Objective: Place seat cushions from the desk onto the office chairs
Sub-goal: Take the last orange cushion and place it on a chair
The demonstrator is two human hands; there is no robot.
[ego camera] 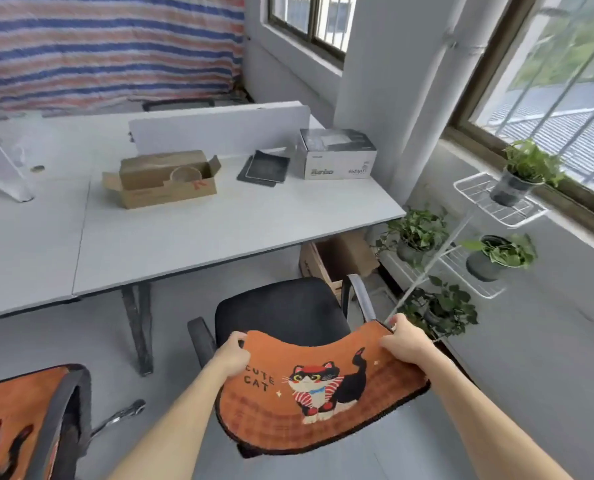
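Nearest the camera, an orange cushion (323, 386) printed with a cat and the words "CUTE CAT" is stretched between the two hands. The left hand (233, 355) grips its far left corner with curled fingers, and the right hand (404, 341) pinches its far right corner, so the far edge sags between them. The cushion hangs over the near part of a black office chair (281, 306); whether it touches the seat cannot be told.

At the lower left, a second chair (63, 410) already carries a matching orange cushion (15, 403) on its seat.

Beyond the chairs stands a white desk (219, 230). On it lie an open cardboard box (160, 188), a stack of dark flat pads (264, 168) and, just beside them at the right, a white carton (337, 161).

To the right of the desk, a white wire rack (479, 202) holds potted plants (527, 171) below a barred window (558, 81). A striped sheet (105, 46) covers the far wall.
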